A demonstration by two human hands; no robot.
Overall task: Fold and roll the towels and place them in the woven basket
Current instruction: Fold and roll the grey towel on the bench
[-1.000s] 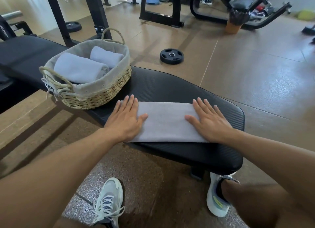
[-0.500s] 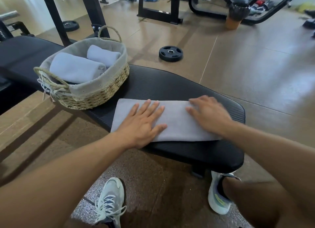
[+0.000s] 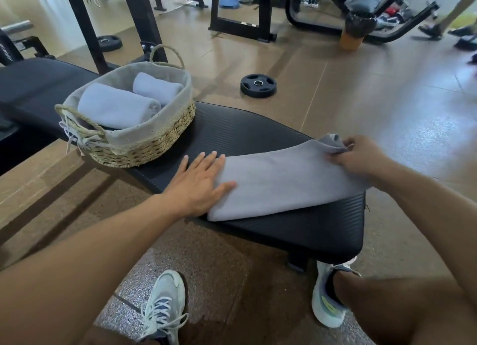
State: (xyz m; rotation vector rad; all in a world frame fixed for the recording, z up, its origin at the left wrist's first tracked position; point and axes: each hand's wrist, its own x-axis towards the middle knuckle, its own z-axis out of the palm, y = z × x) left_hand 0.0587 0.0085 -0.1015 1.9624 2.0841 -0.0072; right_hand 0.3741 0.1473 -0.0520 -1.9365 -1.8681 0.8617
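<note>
Head view: the left hand lies flat with straight fingers on the left end of the folded grey towel on the black bench. The right hand pinches the towel's right end, lifted. Beyond the left hand stands the woven basket with two rolled towels.

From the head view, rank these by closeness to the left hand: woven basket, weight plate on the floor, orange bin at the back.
From the left hand:
1. Woven basket, on the bench just ahead and to its left.
2. Weight plate, on the floor beyond the bench.
3. Orange bin, far back on the right.
</note>
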